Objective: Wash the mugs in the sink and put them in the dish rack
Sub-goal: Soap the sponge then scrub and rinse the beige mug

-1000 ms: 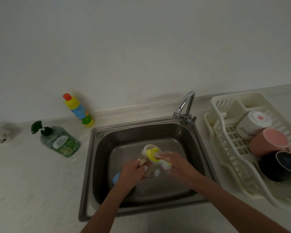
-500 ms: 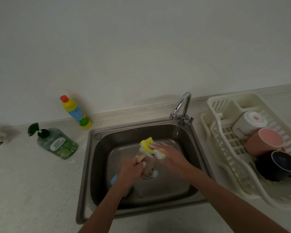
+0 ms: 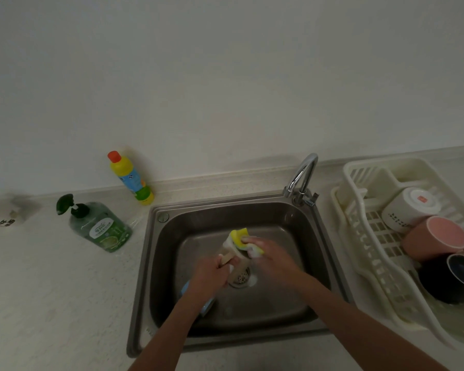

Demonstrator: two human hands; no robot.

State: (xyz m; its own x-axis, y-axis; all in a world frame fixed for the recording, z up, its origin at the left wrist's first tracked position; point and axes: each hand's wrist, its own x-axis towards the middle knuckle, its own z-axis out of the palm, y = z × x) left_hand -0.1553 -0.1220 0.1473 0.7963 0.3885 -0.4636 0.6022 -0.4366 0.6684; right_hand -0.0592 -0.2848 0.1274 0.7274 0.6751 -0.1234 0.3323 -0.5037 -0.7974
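Scrubbing a beige mug over the drain

Head view: my left hand grips the beige mug by its handle, tilted over the sink centre. My right hand presses a soapy yellow sponge on its rim, at 12 o'clock of the mug

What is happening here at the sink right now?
A person is washing a beige mug over the sink. The left hand holds the mug; the right hand rubs it with a soapy yellow sponge. Three mugs, white, pink and dark, lie in the rack. A blue item waits in the sink.
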